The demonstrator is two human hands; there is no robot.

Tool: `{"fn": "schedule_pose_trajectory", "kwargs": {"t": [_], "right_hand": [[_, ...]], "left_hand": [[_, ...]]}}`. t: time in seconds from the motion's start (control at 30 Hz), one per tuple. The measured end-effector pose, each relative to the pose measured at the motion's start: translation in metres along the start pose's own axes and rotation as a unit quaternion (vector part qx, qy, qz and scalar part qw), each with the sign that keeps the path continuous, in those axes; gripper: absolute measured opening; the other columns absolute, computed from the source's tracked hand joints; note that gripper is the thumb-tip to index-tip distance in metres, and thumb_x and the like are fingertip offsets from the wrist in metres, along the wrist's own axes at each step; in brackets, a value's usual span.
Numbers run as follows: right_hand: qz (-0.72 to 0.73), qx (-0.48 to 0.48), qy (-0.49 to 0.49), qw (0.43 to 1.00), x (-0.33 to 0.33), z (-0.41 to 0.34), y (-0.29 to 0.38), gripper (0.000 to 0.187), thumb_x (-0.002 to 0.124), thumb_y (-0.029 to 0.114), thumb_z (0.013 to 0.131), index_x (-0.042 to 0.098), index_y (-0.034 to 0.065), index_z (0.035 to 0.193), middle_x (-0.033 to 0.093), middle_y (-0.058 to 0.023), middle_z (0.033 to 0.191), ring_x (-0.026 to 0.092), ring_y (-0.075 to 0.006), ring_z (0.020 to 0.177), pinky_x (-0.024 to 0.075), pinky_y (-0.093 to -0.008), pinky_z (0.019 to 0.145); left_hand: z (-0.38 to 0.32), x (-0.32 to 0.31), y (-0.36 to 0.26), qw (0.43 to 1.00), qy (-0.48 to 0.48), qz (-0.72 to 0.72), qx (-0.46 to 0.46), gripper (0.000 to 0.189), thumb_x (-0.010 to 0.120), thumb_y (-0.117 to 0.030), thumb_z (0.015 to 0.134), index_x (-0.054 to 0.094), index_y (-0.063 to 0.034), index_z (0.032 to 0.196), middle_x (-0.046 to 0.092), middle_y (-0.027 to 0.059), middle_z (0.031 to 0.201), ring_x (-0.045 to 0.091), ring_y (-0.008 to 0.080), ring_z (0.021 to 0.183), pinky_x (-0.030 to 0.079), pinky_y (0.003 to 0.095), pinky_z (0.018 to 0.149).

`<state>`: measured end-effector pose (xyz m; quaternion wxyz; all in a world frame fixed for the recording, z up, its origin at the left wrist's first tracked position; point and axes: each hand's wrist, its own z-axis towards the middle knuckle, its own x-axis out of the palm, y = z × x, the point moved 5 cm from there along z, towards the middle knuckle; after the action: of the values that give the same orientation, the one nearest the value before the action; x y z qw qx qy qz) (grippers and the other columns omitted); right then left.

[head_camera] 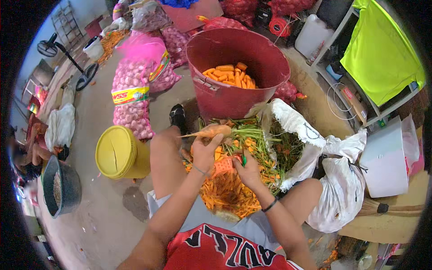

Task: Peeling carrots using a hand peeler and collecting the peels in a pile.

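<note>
An unpeeled carrot (212,131) with green tops lies across the fingers of my left hand (205,150), its thin tip pointing left. Lower and to the right, my right hand (249,168) is closed around a small tool with a green and red handle (243,159); its blade is not clear. Below both hands spreads a heap of orange carrot peelings (233,199), with an orange plastic basket (224,166) partly showing in it. Cut green carrot tops (258,143) lie beyond my right hand. Peeled carrots (233,75) fill the bottom of a big dark red tub (216,101) in front of me.
A yellow lidded bucket (114,152) stands left of my knee, near pink mesh sacks of garlic bulbs (131,118). White woven sacks (337,199) and a white box (384,162) are at the right. A dark tub (72,189) stands far left; people sit beyond it.
</note>
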<state>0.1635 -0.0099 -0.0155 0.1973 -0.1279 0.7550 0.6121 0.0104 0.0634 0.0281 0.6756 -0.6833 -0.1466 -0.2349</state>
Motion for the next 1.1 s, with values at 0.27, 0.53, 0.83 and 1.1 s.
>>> {"fn": "schedule_pose_trajectory", "kwargs": {"t": [0.27, 0.53, 0.83, 1.1], "right_hand": [[-0.076, -0.085, -0.045, 0.992, 0.01, 0.019, 0.039, 0.024, 0.061, 0.021, 0.091, 0.059, -0.0011, 0.101, 0.065, -0.0229, 0.085, 0.063, -0.0411, 0.082, 0.0488, -0.0458, 0.072], [-0.111, -0.126, 0.109, 0.98, 0.037, 0.026, -0.027, 0.023, 0.062, 0.013, 0.086, 0.061, 0.0029, 0.106, 0.067, -0.0206, 0.093, 0.065, -0.0379, 0.084, 0.0497, -0.0456, 0.074], [-0.187, -0.128, 0.074, 0.971, -0.016, 0.016, 0.006, 0.034, 0.065, 0.012, 0.081, 0.059, 0.0048, 0.114, 0.067, -0.0204, 0.103, 0.063, -0.0421, 0.094, 0.0508, -0.0466, 0.08], [-0.207, -0.16, 0.089, 0.961, -0.001, 0.025, 0.01, 0.033, 0.07, 0.01, 0.077, 0.059, 0.0037, 0.107, 0.066, -0.0235, 0.091, 0.064, -0.0426, 0.09, 0.0524, -0.0501, 0.075]], "left_hand": [[-0.036, -0.012, 0.017, 0.987, -0.041, -0.127, -0.095, 0.026, 0.063, -0.006, 0.094, 0.059, 0.003, 0.118, 0.065, 0.0108, 0.115, 0.065, 0.0199, 0.101, 0.054, 0.0317, 0.088], [-0.021, -0.031, -0.012, 0.997, 0.057, -0.026, -0.035, 0.033, 0.062, -0.015, 0.096, 0.055, 0.004, 0.122, 0.064, 0.0116, 0.116, 0.063, 0.0209, 0.106, 0.052, 0.036, 0.094], [-0.026, -0.046, 0.014, 0.929, 0.111, 0.346, -0.073, 0.03, 0.067, -0.02, 0.092, 0.063, 0.0025, 0.112, 0.067, 0.005, 0.098, 0.06, 0.013, 0.085, 0.049, 0.0303, 0.075], [-0.032, -0.016, 0.011, 0.88, 0.164, 0.443, 0.05, 0.024, 0.072, -0.019, 0.086, 0.057, 0.0002, 0.086, 0.05, 0.0098, 0.075, 0.05, 0.0196, 0.07, 0.044, 0.0331, 0.067]]}}
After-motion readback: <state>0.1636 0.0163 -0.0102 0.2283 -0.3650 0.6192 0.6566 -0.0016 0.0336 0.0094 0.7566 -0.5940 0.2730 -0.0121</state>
